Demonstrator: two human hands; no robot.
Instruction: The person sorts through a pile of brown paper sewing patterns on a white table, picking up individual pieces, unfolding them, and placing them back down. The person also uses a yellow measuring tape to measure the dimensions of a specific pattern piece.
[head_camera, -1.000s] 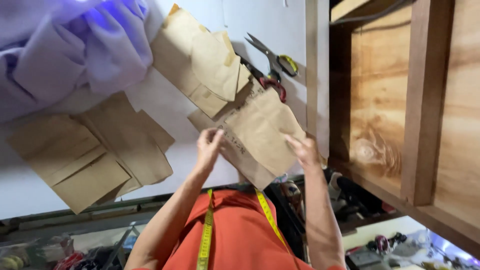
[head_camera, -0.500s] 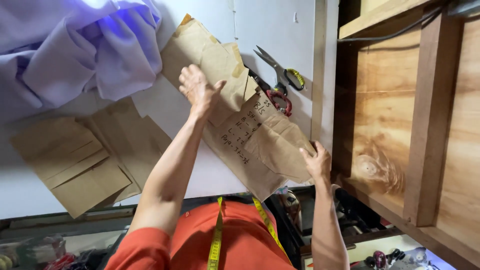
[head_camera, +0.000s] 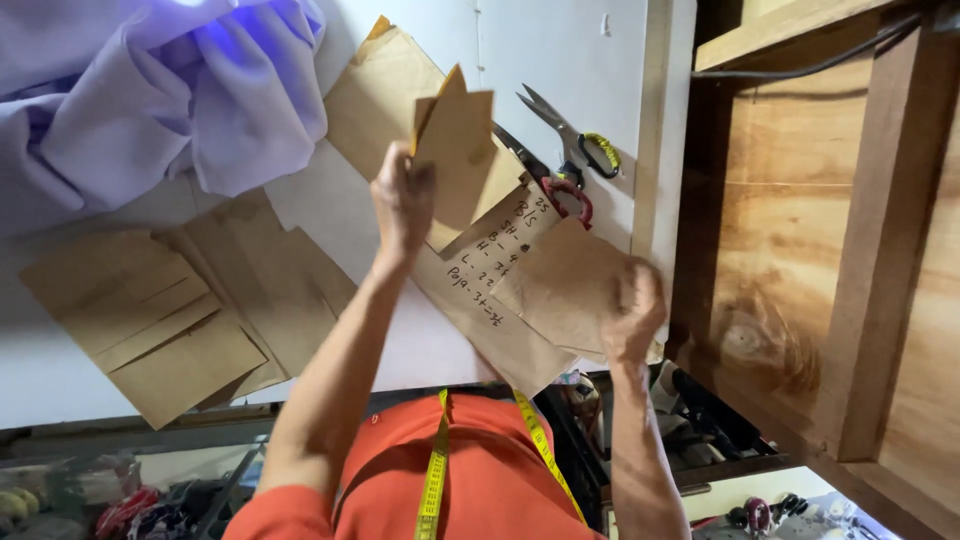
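1. Grip: left hand (head_camera: 402, 200) is closed on a small brown paper piece (head_camera: 456, 150), lifted off the worktop (head_camera: 330, 215).
2. Right hand (head_camera: 632, 312) lies flat on the large paper pattern (head_camera: 560, 290), fingers spread, gripping nothing.
3. Paper looks light, creases easily; best taken by the edge.
4. Scissors (head_camera: 565, 140) just beside.

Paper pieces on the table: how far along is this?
Done: a stack of brown pieces lies sorted at the table's left. In hand: the left hand lifts a small piece off the pile, and the right hand rests on the big sheet; its grip is blurred. Left, probably: the pile under both hands, with the scissors untouched and the lilac cloth bunched.
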